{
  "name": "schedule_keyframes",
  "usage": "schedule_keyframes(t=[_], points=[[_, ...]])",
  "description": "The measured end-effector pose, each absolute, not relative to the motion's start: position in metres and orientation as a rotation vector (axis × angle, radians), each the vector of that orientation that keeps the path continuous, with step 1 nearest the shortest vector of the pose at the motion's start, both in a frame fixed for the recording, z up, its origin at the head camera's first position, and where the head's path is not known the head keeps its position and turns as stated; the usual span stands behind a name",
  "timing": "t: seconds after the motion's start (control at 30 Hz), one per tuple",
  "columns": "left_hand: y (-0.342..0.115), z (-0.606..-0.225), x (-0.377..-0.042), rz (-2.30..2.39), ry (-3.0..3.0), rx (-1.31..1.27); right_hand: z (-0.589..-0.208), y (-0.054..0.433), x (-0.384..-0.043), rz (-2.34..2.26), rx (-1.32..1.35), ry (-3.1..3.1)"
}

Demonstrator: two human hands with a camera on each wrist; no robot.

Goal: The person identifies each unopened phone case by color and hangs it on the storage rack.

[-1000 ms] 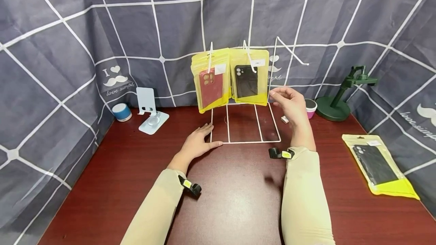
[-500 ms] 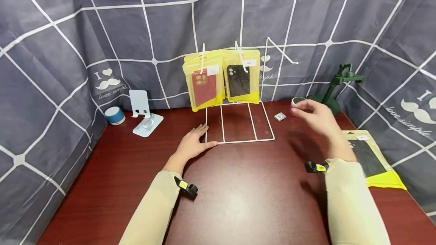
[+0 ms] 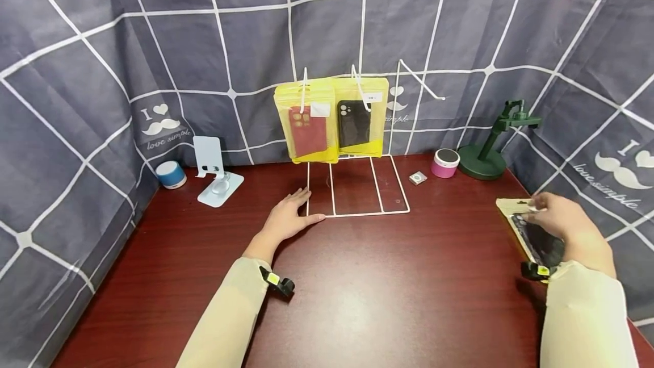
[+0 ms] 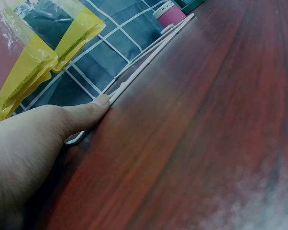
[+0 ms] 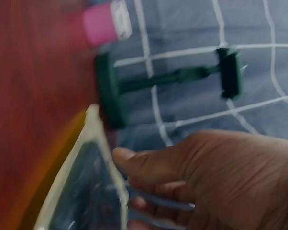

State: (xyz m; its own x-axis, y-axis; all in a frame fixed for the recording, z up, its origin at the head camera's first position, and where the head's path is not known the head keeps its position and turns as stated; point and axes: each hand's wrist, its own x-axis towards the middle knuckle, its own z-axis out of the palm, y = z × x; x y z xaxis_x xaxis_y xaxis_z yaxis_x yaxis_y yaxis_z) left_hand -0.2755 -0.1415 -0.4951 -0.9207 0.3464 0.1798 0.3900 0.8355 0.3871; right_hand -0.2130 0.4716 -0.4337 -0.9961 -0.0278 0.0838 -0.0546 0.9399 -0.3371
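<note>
In the head view, my left hand [image 3: 286,221] rests spread at the front left corner of a white wire display rack [image 3: 368,215]. Its thumb touches the front base bar, as the left wrist view shows. My right hand [image 3: 569,226] is over a yellow-edged clear pouch with a black phone case [image 3: 541,237] that lies on the table at right. Its thumb and fingers are at the pouch's edge, not visibly closed on it. On the rack's hooks hang a pouch with a red phone case [image 3: 309,132] and another with a black phone case [image 3: 354,124]. The right hook [image 3: 421,79] is bare.
A white phone stand [image 3: 217,172] and a blue cylinder [image 3: 171,175] stand at back left. Behind the rack's right side are a small silver square item [image 3: 418,178], a pink cylinder [image 3: 444,163] and a green stand [image 3: 482,161]. Grey gridded cloth [image 3: 230,44] surrounds the back and sides.
My right hand has moved from beside the hanging pouches rightward to the pouch lying on the table. The left hand stays at the rack base. The head view has shifted slightly.
</note>
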Motion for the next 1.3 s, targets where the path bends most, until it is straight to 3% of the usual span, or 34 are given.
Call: schedule_keyframes(t=[0.33, 0.57, 1.03, 1.3], points=[[-0.138, -0.492, -0.277, -0.659, -2.903, -0.591, -0.441, 0.474, -0.204, 0.585, -0.293, -3.097], [-0.138, -0.494, -0.277, -0.651, -2.909, -0.583, -0.437, 0.472, -0.205, 0.548, -0.407, -3.215], [-0.139, -0.495, -0.276, -0.652, -2.904, -0.582, -0.444, 0.475, -0.213, 0.707, -0.114, -3.198], [-0.140, -0.495, -0.275, -0.652, -2.898, -0.591, -0.447, 0.466, -0.212, 1.067, -0.146, -3.033]])
